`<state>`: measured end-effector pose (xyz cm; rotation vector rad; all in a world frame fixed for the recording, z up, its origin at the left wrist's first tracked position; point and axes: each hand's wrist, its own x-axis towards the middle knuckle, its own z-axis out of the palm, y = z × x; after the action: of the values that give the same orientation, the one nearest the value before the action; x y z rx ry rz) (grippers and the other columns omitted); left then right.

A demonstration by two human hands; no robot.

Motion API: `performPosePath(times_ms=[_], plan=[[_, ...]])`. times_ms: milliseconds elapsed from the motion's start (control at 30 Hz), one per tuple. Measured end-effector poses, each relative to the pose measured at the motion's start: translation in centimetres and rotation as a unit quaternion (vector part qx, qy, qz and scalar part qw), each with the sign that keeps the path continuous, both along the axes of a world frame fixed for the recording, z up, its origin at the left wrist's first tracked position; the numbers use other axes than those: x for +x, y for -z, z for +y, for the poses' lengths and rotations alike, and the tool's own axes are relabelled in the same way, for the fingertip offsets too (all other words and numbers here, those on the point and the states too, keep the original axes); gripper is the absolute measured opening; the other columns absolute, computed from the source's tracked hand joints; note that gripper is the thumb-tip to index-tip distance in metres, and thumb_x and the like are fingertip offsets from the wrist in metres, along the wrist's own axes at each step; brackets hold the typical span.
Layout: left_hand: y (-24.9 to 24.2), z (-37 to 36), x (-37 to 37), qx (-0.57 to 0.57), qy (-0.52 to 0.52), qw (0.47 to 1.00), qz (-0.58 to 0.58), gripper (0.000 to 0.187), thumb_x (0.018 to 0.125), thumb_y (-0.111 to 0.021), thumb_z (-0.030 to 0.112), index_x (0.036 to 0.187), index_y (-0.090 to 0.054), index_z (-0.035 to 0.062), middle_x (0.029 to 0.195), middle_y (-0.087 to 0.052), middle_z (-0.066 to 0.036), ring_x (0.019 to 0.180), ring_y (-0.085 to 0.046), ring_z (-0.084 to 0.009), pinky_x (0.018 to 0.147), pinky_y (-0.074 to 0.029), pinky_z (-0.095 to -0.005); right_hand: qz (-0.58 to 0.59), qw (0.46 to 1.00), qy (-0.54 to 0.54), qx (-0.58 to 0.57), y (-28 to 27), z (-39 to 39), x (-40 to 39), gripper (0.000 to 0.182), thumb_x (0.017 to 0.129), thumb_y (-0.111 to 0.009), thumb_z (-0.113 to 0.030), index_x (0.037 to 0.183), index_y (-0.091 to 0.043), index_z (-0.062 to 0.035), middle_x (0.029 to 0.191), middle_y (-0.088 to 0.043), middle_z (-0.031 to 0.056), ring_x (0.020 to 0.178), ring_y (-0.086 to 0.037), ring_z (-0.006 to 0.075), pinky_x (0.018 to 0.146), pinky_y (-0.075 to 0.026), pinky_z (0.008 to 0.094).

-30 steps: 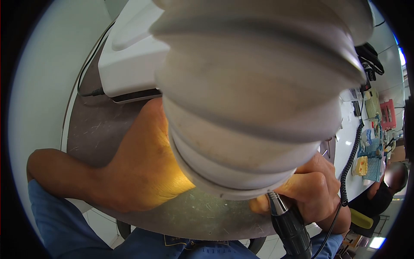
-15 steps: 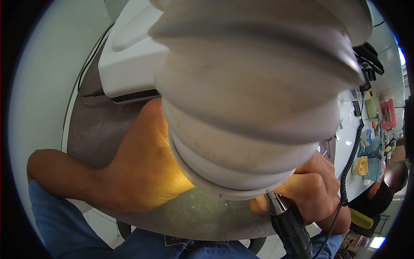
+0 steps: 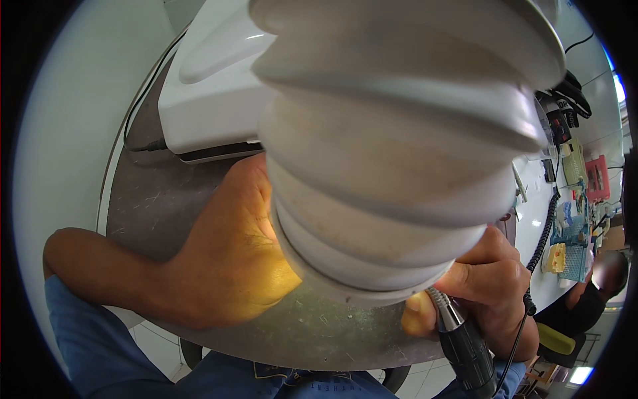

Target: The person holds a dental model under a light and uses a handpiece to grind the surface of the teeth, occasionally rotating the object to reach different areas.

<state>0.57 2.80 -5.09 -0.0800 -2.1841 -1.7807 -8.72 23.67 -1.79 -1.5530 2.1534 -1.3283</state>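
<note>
A large white ribbed lamp-like hood (image 3: 392,166) fills the middle of the view and blocks what lies beneath it. Warm yellow light falls on my hands below its lower rim. My left hand (image 3: 232,246) reaches in from the left, its back toward me; its fingers are hidden behind the hood, so their position cannot be seen. On the right, my right hand (image 3: 495,276) is closed around a black rotary handpiece (image 3: 468,352) with a silver collar. A springy metal sleeve sits at the handpiece's upper end, and its tip is out of sight.
A white machine (image 3: 212,113) stands at the back left of the dark, scratched table (image 3: 149,213). A black coiled cord (image 3: 541,253) hangs at right. Beyond it are a blue basket (image 3: 575,259), a yellow block (image 3: 555,258), a red container (image 3: 597,178) and a seated person (image 3: 578,309).
My right hand and the handpiece have shifted a little to the right. The hood and the white machine appear slightly further right and lower in view. My left hand has barely moved.
</note>
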Motion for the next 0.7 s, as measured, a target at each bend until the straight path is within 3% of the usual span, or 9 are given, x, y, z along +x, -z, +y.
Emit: performPosePath(times_ms=[100, 200, 267, 300, 367, 500, 600, 667, 700], plan=[[-0.6, -0.4, 0.6, 0.023, 0.016, 0.997, -0.074, 0.042, 0.073, -0.074, 0.004, 0.110, -0.055, -0.0012, 0.104, -0.065, -0.010, 0.096, -0.059, -0.0166, 0.085, -0.046, -0.0292, 0.020, 1.000, -0.012, 0.000, -0.1, 0.1, 0.0, 0.035, 0.074, -0.079, -0.008, 0.105, -0.064, -0.0051, 0.102, -0.063, 0.0166, 0.094, -0.066, 0.0267, 0.082, -0.054, 0.0386], [1.4, 0.0, 0.5, 0.037, 0.005, 0.999, 0.019, 0.042, 0.072, -0.075, 0.005, 0.108, -0.056, -0.0012, 0.101, -0.065, -0.011, 0.094, -0.061, -0.0183, 0.083, -0.047, -0.0297, 0.042, 0.999, -0.026, -0.009, 0.1, -0.1, -0.1, 0.037, 0.071, -0.080, -0.006, 0.105, -0.063, -0.0036, 0.102, -0.063, 0.0164, 0.095, -0.066, 0.0274, 0.083, -0.054, 0.0398], [-0.6, 0.5, 1.0, -0.096, -0.052, 0.994, -0.028, 0.041, 0.071, -0.077, 0.008, 0.106, -0.056, -0.0019, 0.098, -0.066, -0.012, 0.090, -0.063, -0.0213, 0.081, -0.049, -0.0308, 0.054, 0.998, -0.035, -0.016, 0.2, -0.3, -0.2, 0.039, 0.070, -0.080, -0.004, 0.104, -0.063, -0.0026, 0.102, -0.063, 0.0163, 0.095, -0.066, 0.0279, 0.084, -0.054, 0.0406], [-1.3, 0.3, 1.0, -0.096, -0.052, 0.994, -0.029, 0.041, 0.071, -0.077, 0.008, 0.106, -0.056, -0.0019, 0.098, -0.066, -0.012, 0.090, -0.063, -0.0213, 0.081, -0.049, -0.0308, 0.053, 0.998, -0.034, -0.016, 0.3, -0.4, -0.3, 0.039, 0.070, -0.080, -0.004, 0.104, -0.063, -0.0026, 0.102, -0.063, 0.0163, 0.095, -0.066, 0.0279, 0.084, -0.054, 0.0406], [-2.2, -0.1, 0.8, -0.041, -0.018, 0.996, -0.082, 0.042, 0.071, -0.078, 0.010, 0.105, -0.056, -0.0026, 0.095, -0.067, -0.012, 0.087, -0.065, -0.0233, 0.079, -0.050, -0.0318, 0.081, 0.994, -0.060, -0.040, 0.5, -0.5, -0.4, 0.044, 0.069, -0.081, -0.006, 0.104, -0.056, -0.0015, 0.101, -0.062, 0.0170, 0.093, -0.066, 0.0297, 0.081, -0.055, 0.0407], [-1.5, -0.1, 0.6, -0.060, -0.033, 0.993, -0.097, 0.044, 0.070, -0.079, 0.011, 0.105, -0.056, -0.0029, 0.095, -0.067, -0.012, 0.086, -0.065, -0.0230, 0.079, -0.050, -0.0316, 0.092, 0.992, -0.073, -0.035, 0.5, -0.7, -0.5, 0.046, 0.069, -0.081, -0.009, 0.104, -0.052, -0.0050, 0.100, -0.061, 0.0176, 0.092, -0.067, 0.0303, 0.077, -0.057, 0.0395], [-0.4, 0.0, 0.4, 0.017, -0.023, 1.000, -0.014, 0.046, 0.068, -0.081, 0.012, 0.105, -0.056, -0.0027, 0.094, -0.067, -0.013, 0.087, -0.065, -0.0228, 0.079, -0.050, -0.0317, 0.115, 0.990, -0.079, -0.036, 0.5, -0.8, -0.7, 0.047, 0.069, -0.082, -0.013, 0.103, -0.051, -0.0052, 0.097, -0.062, 0.0177, 0.088, -0.068, 0.0300, 0.072, -0.058, 0.0376], [-2.7, 0.0, 0.5, -0.051, -0.027, 0.990, -0.132, 0.046, 0.067, -0.081, 0.011, 0.104, -0.057, -0.0023, 0.095, -0.067, -0.013, 0.088, -0.065, -0.0225, 0.080, -0.050, -0.0317, 0.142, 0.985, -0.088, -0.041, 0.5, -1.0, -0.8, 0.045, 0.071, -0.082, -0.016, 0.101, -0.051, -0.0032, 0.094, -0.063, 0.0168, 0.086, -0.069, 0.0296, 0.070, -0.058, 0.0375], [-2.7, 0.0, 0.6, -0.051, -0.027, 0.990, -0.132, 0.046, 0.067, -0.081, 0.011, 0.104, -0.057, -0.0023, 0.095, -0.067, -0.013, 0.088, -0.065, -0.0225, 0.080, -0.050, -0.0317, 0.142, 0.985, -0.088, -0.041, 0.5, -1.0, -0.8, 0.045, 0.071, -0.082, -0.016, 0.101, -0.051, -0.0032, 0.094, -0.063, 0.0168, 0.086, -0.069, 0.0296, 0.070, -0.058, 0.0375]])
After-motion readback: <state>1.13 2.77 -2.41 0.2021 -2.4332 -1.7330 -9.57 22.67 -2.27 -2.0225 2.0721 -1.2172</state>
